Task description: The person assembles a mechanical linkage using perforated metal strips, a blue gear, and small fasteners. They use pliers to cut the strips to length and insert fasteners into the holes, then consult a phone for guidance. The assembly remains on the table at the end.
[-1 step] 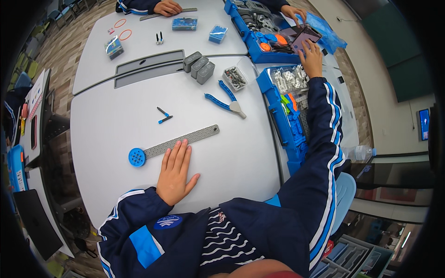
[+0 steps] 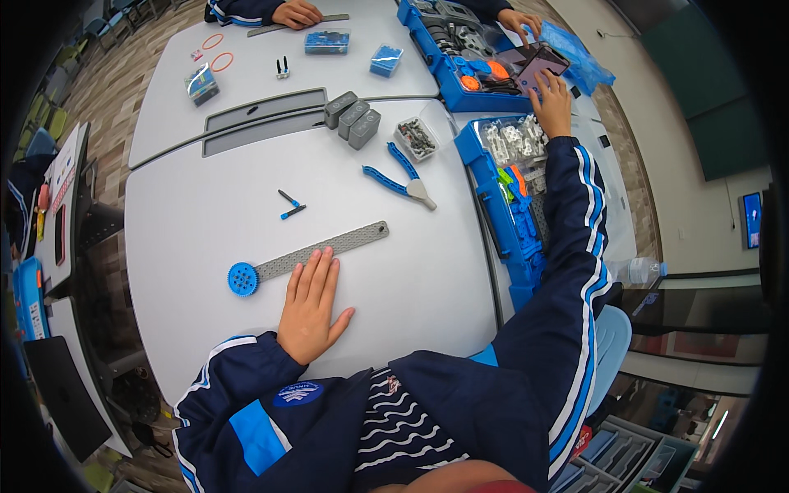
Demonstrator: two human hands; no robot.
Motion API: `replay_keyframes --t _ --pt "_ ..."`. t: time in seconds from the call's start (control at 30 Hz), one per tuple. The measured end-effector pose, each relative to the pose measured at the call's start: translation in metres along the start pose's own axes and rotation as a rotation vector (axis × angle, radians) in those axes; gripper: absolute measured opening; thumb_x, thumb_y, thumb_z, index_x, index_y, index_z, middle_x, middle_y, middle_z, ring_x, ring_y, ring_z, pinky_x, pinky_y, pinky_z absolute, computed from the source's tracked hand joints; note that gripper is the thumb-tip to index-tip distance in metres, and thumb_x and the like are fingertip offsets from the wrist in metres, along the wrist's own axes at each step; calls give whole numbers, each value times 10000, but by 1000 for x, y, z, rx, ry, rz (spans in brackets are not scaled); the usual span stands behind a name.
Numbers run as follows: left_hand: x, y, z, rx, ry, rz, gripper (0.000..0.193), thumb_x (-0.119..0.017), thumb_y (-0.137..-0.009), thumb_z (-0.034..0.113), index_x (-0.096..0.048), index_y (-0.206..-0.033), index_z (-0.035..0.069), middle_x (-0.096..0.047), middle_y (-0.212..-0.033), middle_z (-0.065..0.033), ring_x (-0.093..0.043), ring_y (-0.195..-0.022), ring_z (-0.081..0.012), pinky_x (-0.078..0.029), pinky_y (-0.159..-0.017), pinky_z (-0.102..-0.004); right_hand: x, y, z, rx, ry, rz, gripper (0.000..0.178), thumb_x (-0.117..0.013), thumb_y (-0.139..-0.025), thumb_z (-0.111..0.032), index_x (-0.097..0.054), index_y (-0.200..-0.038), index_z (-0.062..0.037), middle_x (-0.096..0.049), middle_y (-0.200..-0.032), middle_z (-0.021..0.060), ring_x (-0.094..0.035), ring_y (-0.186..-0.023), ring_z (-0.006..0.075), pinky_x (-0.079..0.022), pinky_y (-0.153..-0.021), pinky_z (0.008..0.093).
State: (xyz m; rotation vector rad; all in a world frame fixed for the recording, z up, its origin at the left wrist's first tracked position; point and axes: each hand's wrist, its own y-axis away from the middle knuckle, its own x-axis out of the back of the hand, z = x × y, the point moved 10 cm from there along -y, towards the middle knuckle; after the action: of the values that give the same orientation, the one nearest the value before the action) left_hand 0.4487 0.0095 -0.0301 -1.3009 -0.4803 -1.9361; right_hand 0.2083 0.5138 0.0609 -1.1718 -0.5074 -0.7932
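Observation:
My left hand (image 2: 311,306) lies flat and open on the white table (image 2: 197,214). Its fingertips touch a long grey perforated beam (image 2: 329,246) that carries a blue gear wheel (image 2: 242,278) at its left end. My right arm stretches far to the right over an open blue parts case (image 2: 503,209). My right hand (image 2: 552,100) rests with spread fingers at the edge of a dark tablet screen (image 2: 538,62) and holds nothing.
A blue plier-like tool (image 2: 400,177), two small blue pins (image 2: 289,205), a clear box of small parts (image 2: 417,137) and three grey blocks (image 2: 352,119) lie past the beam. Other people's hands (image 2: 519,20) (image 2: 296,12) work at the far edge by a second blue case (image 2: 450,57). A water bottle (image 2: 643,269) lies at the right.

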Motion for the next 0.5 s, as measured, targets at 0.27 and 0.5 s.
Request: replay_keyframes --t 0.27,0.5 --pt "0 -1 0 -2 -1 4 779 -668 -866 288 -343 -1483 -60 -276 -1583 -234 -238 -1485 -377 -179 -1203 -506 1 0 15 -117 77 26 450 -649 -923 -322 -620 -1325 -120 -599 -1148 92 -562 -1083 279 -451 -868 438" --pt "0 -1 0 -5 -1 10 779 -669 -867 285 -343 -1483 -60 -281 -1581 -232 -245 -1482 -377 -183 -1201 -506 0 0 10 -79 71 -7 439 -647 -924 -340 -633 -1330 -173 -580 -1033 71 -554 -999 263 -438 -807 429"
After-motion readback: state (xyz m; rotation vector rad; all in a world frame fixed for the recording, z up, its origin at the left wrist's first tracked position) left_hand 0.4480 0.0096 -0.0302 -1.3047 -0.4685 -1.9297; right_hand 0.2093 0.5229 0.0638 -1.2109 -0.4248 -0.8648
